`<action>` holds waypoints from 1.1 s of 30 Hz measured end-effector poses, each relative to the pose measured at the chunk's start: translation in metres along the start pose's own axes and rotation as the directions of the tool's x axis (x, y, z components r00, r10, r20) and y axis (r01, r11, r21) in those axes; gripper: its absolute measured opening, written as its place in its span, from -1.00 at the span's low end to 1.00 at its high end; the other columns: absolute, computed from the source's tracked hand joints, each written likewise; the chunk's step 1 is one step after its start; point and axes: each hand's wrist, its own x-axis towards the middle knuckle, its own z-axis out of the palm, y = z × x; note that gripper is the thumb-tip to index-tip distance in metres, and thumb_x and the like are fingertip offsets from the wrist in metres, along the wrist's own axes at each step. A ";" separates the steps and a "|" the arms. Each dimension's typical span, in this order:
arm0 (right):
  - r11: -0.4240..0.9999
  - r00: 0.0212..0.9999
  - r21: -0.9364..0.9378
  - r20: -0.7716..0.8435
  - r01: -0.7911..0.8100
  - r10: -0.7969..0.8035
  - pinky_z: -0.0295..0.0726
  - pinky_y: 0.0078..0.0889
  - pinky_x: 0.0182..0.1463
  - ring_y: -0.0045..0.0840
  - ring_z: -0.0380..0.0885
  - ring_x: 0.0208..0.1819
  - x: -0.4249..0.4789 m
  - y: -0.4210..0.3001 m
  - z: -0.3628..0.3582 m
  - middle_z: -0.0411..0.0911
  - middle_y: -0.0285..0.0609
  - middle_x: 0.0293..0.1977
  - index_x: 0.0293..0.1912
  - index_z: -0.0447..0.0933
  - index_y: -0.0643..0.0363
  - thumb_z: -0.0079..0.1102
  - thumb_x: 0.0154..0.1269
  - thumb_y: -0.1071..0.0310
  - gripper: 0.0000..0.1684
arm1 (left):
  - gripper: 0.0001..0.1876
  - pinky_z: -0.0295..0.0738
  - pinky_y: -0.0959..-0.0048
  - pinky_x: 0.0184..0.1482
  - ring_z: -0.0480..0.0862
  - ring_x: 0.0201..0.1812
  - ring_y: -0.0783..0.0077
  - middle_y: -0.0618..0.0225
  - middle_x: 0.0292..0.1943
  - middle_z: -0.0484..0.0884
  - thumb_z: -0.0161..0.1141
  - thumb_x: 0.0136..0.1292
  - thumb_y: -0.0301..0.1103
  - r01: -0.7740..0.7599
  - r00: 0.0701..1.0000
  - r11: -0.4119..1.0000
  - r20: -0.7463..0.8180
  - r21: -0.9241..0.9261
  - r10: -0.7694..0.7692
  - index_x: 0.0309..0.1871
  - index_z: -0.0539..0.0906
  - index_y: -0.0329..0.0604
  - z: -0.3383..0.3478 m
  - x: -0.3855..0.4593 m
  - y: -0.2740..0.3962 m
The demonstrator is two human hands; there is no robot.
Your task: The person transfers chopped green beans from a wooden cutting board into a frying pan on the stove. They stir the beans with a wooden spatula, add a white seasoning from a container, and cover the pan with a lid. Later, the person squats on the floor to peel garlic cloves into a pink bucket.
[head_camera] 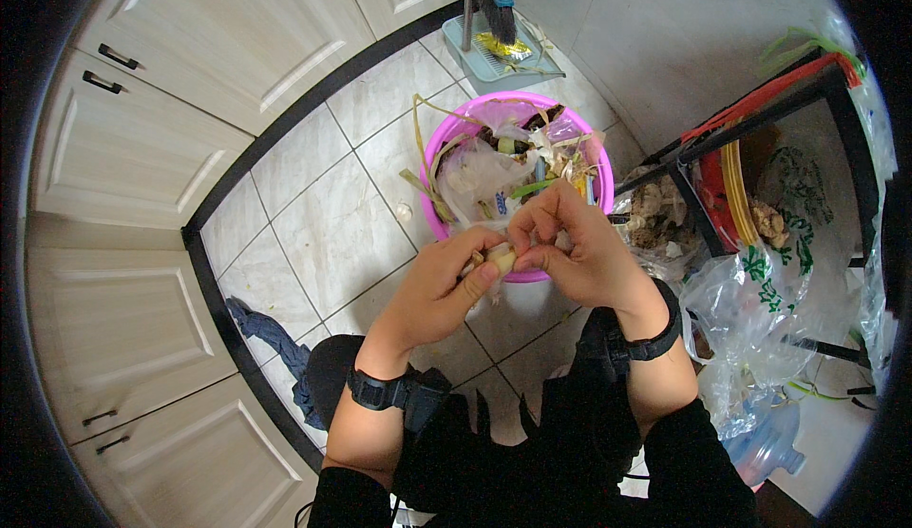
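Note:
My left hand grips a pale garlic clove between thumb and fingers, with more papery garlic pieces partly hidden in the palm. The fingertips of my right hand pinch at the clove's right side, and whether they hold a bit of skin cannot be told. Both hands are over the near edge of a round pink bin. Inside it lie crumpled plastic bags, dry skins, green leaf scraps and other waste.
A dustpan with a broom stands beyond the bin. Cabinets line the left, near a dark cloth on the tiles. At right are a black rack, plastic bags and a blue water jug.

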 end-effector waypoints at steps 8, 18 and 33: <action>0.970 0.991 -0.214 -0.043 0.113 -0.125 0.41 -0.41 -0.38 -0.34 0.44 -0.46 0.002 -0.007 0.003 0.43 -0.19 -0.48 -0.33 0.28 0.18 0.17 0.08 0.57 -0.76 | -0.65 0.26 0.65 -0.43 0.37 -0.45 0.67 0.49 -0.43 0.43 0.04 0.32 -0.12 0.094 0.993 0.960 -0.049 -0.264 -0.110 -0.03 0.45 -0.22 0.000 -0.005 0.004; 0.970 0.974 -0.141 -0.078 0.200 -0.212 0.43 -0.52 -0.36 -0.46 0.47 -0.40 -0.001 -0.022 0.006 0.46 -0.22 -0.38 -0.30 0.35 0.17 0.18 0.06 0.59 -0.77 | -0.59 0.22 0.70 -0.47 0.34 -0.48 0.71 0.53 -0.42 0.41 0.05 0.31 -0.04 0.003 0.999 0.937 -0.045 -0.350 -0.020 0.01 0.45 -0.21 0.004 -0.007 -0.001; 0.963 0.990 -0.262 -0.110 0.056 -0.088 0.45 -0.38 -0.42 -0.19 0.49 -0.47 0.001 -0.020 0.006 0.48 -0.17 -0.52 -0.45 0.24 0.16 0.23 0.01 0.53 -0.71 | -0.46 0.22 0.66 -0.42 0.36 -0.45 0.67 0.47 -0.43 0.46 0.00 0.27 0.12 0.056 0.997 0.993 -0.050 -0.104 -0.062 -0.05 0.47 -0.27 0.003 -0.005 -0.004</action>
